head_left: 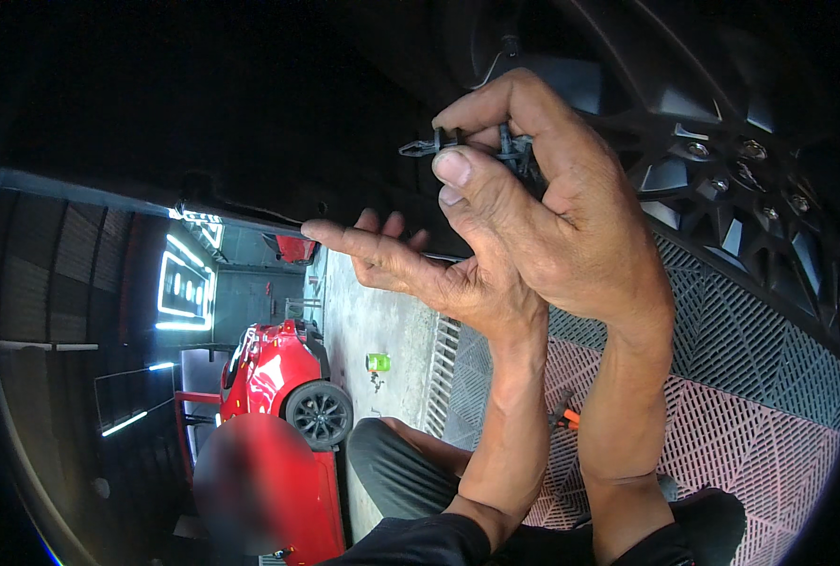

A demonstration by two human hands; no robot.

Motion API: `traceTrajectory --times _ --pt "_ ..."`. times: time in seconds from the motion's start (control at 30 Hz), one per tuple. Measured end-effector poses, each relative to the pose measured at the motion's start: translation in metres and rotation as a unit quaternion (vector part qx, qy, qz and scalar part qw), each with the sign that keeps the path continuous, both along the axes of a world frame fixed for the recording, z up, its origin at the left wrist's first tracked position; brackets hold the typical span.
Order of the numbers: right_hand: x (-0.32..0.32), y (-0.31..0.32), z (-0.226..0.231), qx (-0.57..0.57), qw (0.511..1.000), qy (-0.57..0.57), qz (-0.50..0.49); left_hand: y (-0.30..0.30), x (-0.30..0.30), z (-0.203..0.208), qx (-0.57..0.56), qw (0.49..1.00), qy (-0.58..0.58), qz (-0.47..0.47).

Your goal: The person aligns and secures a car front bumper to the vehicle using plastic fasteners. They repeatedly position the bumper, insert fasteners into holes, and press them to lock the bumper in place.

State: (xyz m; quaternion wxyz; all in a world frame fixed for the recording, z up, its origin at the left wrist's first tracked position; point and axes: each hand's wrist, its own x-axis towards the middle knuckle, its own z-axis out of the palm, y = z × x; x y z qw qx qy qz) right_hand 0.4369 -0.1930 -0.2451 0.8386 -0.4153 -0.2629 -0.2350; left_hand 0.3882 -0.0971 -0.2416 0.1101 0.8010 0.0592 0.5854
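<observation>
My right hand (562, 189) pinches a black plastic push-in trim clip (425, 147) between thumb and forefinger, its pointed end to the left. More dark clip-like pieces (514, 146) show inside the curl of the same hand, partly hidden by the fingers. Just below and to the left, my left hand (439, 278) is held palm up, forefinger stretched out and the others loosely bent; I see nothing in it. The two hands overlap near the left thumb. Above them is the dark underside of a car panel (250, 104), mostly in shadow.
A black alloy wheel (731, 179) stands close at the right. An orange-handled tool (567, 415) lies on the grey and pink grid floor (722, 453). Beyond are a red car (278, 377), a green container (378, 362) and a blurred patch at lower left.
</observation>
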Motion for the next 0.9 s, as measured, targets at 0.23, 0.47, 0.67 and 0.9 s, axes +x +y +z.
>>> traceTrajectory --times 0.23,0.47,0.67,0.9 --pt "0.002 0.000 -0.002 -0.016 1.000 0.009 0.001 -0.015 -0.003 0.007 -0.065 0.991 -0.048 -0.111" --pt "0.007 0.000 -0.003 -0.040 0.998 0.032 0.039 -0.027 -0.008 0.025 -0.128 0.983 -0.063 -0.118" --pt "0.005 0.012 0.014 -0.043 0.996 0.008 0.081 -0.023 -0.005 0.013 -0.136 0.974 -0.083 -0.163" --pt "0.003 0.018 0.028 -0.072 0.988 0.000 0.135 -0.029 -0.015 0.021 -0.170 0.966 -0.066 -0.185"
